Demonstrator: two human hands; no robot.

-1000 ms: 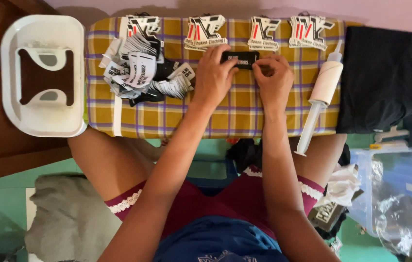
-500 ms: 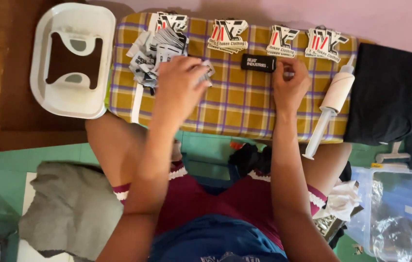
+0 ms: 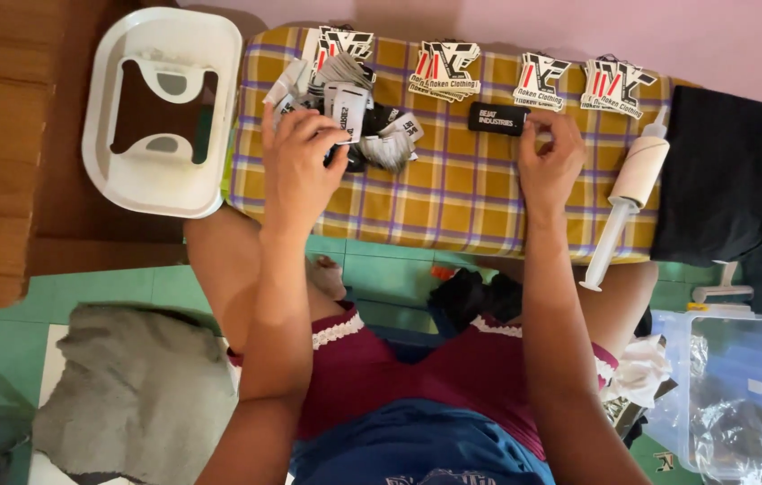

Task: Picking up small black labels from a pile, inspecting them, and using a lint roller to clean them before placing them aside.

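Checked cloth (image 3: 453, 198) bears labels (image 3: 354, 117); white tray (image 3: 165, 184) beside.

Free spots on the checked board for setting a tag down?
Bare checked cloth lies between the left hand and right hand, along the near edge. Crowded: tag pile at the left, die-cut tags along the far edge, lint roller at the right.

A heap of black and white tags (image 3: 358, 117) lies on the checked cloth (image 3: 453, 198). Four red, black and white cut-out labels (image 3: 444, 70) line its far edge. A black rectangular label (image 3: 497, 118) lies between them.
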